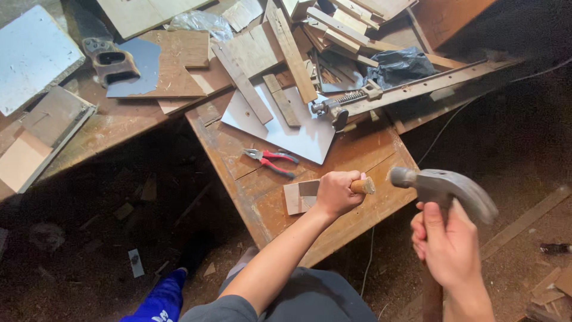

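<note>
Left hand (336,194) grasps a wooden handle (362,186) over a small wood block (300,197) at the worktop's (363,156) near edge; right hand (448,245) clenches a hammer (444,189) just beside it; red pliers (271,161) lie behind

Workbench (357,156): worn reddish-brown, pale scuffs. Pliers (271,160) mid-bench: red handles, grey steel jaws. Sheet (298,134) toward far edge: white. Small block (300,196) at near edge: light tan wood. Chisel handle (363,186) in left hand (337,192): pale wood, end showing. Hammer (447,191) in right hand (450,247): grey metal head, brown wooden shaft. Bar clamp (405,89) at far right corner: dull grey-brown, rusty. Bag (399,65) behind it: black plastic. Saw handle (113,62) far left: brown. Trouser leg (159,301): bright blue.
</note>
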